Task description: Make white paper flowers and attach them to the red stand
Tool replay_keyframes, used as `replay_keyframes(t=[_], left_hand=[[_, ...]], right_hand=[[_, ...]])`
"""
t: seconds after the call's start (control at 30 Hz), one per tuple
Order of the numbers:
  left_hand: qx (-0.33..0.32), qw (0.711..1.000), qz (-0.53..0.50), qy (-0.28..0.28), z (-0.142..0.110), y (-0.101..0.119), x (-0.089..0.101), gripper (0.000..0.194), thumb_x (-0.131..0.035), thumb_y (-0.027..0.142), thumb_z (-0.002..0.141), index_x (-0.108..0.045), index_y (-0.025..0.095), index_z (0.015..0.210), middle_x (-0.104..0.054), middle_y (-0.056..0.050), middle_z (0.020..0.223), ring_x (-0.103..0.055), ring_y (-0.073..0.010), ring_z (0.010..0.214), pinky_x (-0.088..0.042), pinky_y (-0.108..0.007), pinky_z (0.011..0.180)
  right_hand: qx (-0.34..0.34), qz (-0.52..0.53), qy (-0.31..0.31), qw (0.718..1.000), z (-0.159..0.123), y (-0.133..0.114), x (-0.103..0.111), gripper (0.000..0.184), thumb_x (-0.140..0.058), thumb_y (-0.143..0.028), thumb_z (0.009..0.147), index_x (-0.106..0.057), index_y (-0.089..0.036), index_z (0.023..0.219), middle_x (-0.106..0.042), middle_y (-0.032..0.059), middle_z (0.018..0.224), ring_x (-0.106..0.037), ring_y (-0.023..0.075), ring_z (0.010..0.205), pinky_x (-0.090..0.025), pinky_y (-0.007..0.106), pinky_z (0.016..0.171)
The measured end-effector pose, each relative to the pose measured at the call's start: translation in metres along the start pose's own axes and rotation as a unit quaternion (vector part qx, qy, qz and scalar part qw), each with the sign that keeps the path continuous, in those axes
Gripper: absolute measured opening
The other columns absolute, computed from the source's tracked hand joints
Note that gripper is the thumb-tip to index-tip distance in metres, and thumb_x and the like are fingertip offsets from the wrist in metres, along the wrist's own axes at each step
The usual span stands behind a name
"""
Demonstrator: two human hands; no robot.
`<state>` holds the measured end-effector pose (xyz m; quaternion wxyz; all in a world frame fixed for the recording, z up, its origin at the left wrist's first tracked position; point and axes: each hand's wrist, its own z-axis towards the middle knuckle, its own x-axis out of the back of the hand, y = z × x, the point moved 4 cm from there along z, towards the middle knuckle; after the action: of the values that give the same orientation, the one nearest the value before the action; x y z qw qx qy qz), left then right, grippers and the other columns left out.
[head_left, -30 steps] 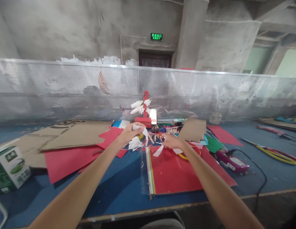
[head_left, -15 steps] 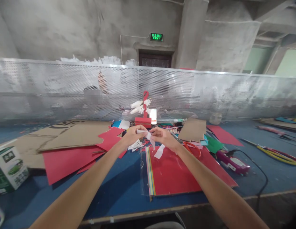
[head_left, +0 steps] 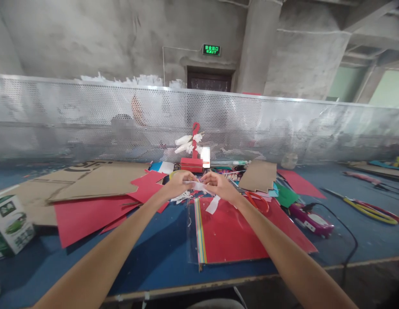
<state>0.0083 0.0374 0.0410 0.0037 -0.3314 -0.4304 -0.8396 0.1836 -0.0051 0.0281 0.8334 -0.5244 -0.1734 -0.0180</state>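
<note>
My left hand (head_left: 181, 182) and my right hand (head_left: 218, 184) meet near the middle of the table, fingers pinched on a strip of white paper (head_left: 197, 186) stretched between them. Below my right hand another white paper strip (head_left: 213, 204) lies on a red sheet in a clear sleeve (head_left: 234, 234). Small white cut pieces (head_left: 182, 197) lie under my left hand. Behind my hands stands a red stand with white paper flowers (head_left: 195, 143), its red box base (head_left: 191, 164) on the table. A lit phone (head_left: 206, 157) leans beside it.
Cardboard (head_left: 99, 182) and red paper (head_left: 86, 219) spread on the left, near a green-and-white carton (head_left: 13, 225). On the right lie red-handled scissors (head_left: 260, 205), a purple corded device (head_left: 312, 219) and large yellow-and-red handled scissors (head_left: 370, 210). A perforated metal screen (head_left: 148, 116) runs behind.
My right hand has come left and up to meet my left hand, leaving one white strip on the red sheet. The strip between my hands has turned from hanging down to nearly level.
</note>
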Motion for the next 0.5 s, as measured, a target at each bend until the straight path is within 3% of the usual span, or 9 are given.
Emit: replay_keyframes(t=[0.13, 0.3, 0.5], left_hand=[[-0.009, 1.0, 0.007, -0.004, 0.0, -0.003, 0.0, 0.014, -0.064, 0.028, 0.074, -0.067, 0.018, 0.084, -0.067, -0.006, 0.091, -0.064, -0.0181, 0.084, -0.048, -0.028, 0.075], [0.023, 0.996, 0.007, -0.08, -0.004, -0.004, -0.008, 0.032, -0.065, 0.041, 0.077, -0.067, 0.015, 0.096, -0.064, -0.002, 0.074, -0.058, -0.0148, 0.066, -0.043, -0.025, 0.062], [0.036, 0.994, 0.056, -0.088, -0.005, -0.004, -0.009, 0.027, -0.061, 0.041, 0.079, -0.066, 0.014, 0.078, -0.059, -0.001, 0.068, -0.053, -0.0136, 0.062, -0.036, -0.024, 0.057]], right_hand=[[0.0, -0.019, -0.002, 1.0, 0.0, 0.0, -0.001, 0.024, -0.064, -0.024, 0.073, -0.059, -0.017, 0.096, -0.062, 0.0016, 0.084, -0.056, 0.0107, 0.064, -0.042, 0.023, 0.058], [0.021, -0.036, -0.006, 0.999, 0.002, 0.005, -0.001, 0.025, -0.064, -0.023, 0.075, -0.059, -0.016, 0.099, -0.063, 0.0027, 0.085, -0.059, 0.0126, 0.07, -0.044, 0.024, 0.062], [0.027, -0.058, -0.017, 0.998, 0.004, 0.011, -0.002, 0.024, -0.064, -0.021, 0.075, -0.06, -0.016, 0.098, -0.063, 0.0031, 0.086, -0.057, 0.0126, 0.068, -0.044, 0.025, 0.062]])
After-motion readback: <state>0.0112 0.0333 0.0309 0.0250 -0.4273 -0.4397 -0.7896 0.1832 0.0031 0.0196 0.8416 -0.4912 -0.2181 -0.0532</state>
